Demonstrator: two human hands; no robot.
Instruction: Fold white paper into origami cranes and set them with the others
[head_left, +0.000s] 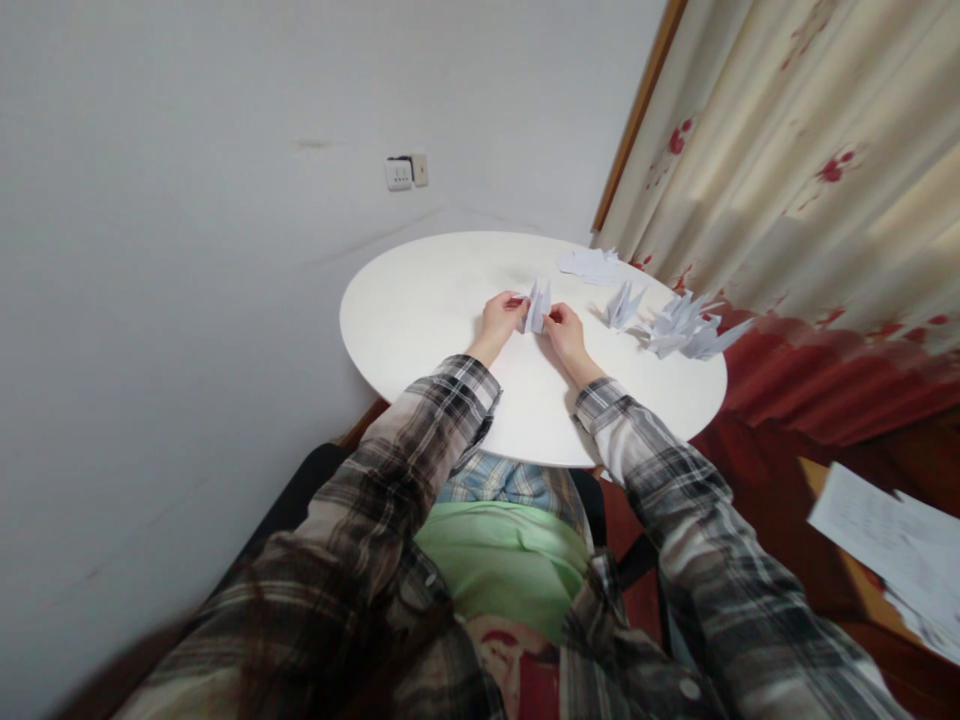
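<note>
A small folded piece of white paper (pixel 537 305) is being held upright over the round white surface (pixel 420 310), near its middle. It is being pinched from both sides. The left hand (pixel 501 318) is being closed on its left edge and the right hand (pixel 566 330) on its right edge, fingertips clamped onto the paper. The two hands are being kept close together, with only the paper between them. Whether the lower edge of the piece is being rested on the surface cannot be told. Plaid sleeves (pixel 450 400) are being stretched across the near rim.

Just right of the right hand, a second folded shape (pixel 624 303) is being shown standing on the surface, apart from both hands. Further right, near the rim, a cluster of pointed folded shapes (pixel 686 328) is being shown lying bunched together. Behind those, at the far edge, a few flat white sheets (pixel 592 263) are being shown loosely piled.

A cream curtain with red flowers (pixel 787 150) is being seen hanging just beyond the surface on the right, and a wall socket (pixel 405 172) is being seen on the grey wall behind. Low on the right, printed sheets (pixel 892 545) are being seen lying well apart from the rest.
</note>
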